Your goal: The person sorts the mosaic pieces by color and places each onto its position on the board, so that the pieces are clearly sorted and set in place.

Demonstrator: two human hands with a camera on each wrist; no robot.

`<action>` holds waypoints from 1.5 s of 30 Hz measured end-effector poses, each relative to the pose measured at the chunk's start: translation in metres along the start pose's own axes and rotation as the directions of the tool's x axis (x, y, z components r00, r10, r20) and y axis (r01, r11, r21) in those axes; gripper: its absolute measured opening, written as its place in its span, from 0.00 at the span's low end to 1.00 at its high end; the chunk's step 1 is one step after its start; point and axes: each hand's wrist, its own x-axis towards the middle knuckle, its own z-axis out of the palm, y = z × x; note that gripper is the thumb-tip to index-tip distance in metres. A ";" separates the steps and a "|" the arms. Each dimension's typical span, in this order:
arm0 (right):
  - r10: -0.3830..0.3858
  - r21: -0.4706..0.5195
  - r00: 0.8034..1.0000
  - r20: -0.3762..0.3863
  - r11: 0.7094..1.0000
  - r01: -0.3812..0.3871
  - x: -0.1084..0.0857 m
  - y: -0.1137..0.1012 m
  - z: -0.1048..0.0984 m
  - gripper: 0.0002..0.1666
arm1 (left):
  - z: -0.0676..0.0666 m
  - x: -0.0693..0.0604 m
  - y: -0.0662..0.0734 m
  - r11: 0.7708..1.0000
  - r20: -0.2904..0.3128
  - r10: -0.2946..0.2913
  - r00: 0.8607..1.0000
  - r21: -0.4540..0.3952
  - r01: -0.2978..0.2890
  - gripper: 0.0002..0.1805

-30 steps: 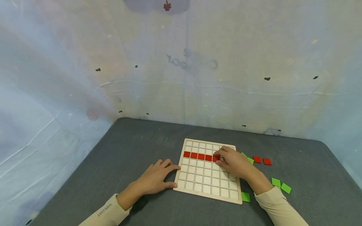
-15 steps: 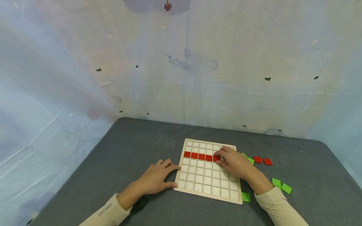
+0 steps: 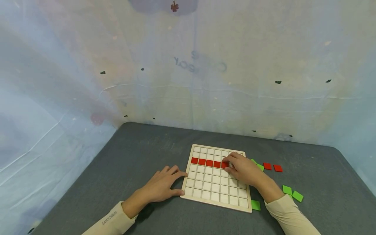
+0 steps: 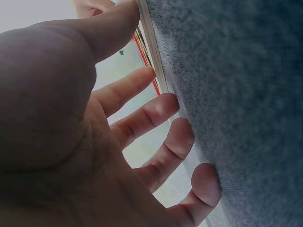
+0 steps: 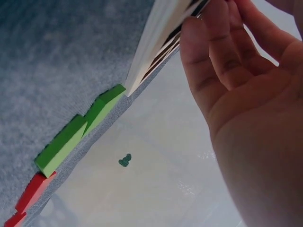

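Observation:
A square wooden grid board (image 3: 202, 195) lies on the dark table. Across its third row from the back runs a line of several red square tiles (image 3: 209, 163), starting at the left edge. Over the rightmost of these, a red tile (image 3: 224, 165), my right hand (image 3: 245, 169) pinches with thumb and fingertips; its grip is partly hidden. My left hand (image 3: 160, 184) rests at the board's left edge, thumb and index finger touching the rim. In the left wrist view, the left hand's fingers (image 4: 142, 116) are spread and loosely bent.
Right of the board lie loose green tiles (image 3: 297, 196) and two red tiles (image 3: 277, 168). One green tile (image 3: 255, 205) sits against the board's front right corner. A pale curtain (image 3: 188, 107) hangs behind the grey-black table (image 3: 152, 143).

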 end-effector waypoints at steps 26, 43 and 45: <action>0.009 0.006 0.999 0.031 1.000 -0.009 0.000 0.000 0.000 0.17 | 0.000 0.000 -0.001 1.000 0.004 0.004 1.000 0.005 -0.004 0.32; 0.022 0.189 0.999 0.033 0.982 -0.028 -0.018 0.013 -0.022 0.18 | 0.002 0.001 -0.002 1.000 0.008 -0.027 1.000 -0.014 0.028 0.32; 0.026 0.178 1.000 0.015 0.984 -0.028 -0.023 0.018 -0.028 0.18 | 0.002 0.001 -0.002 1.000 0.006 -0.030 1.000 -0.010 0.030 0.32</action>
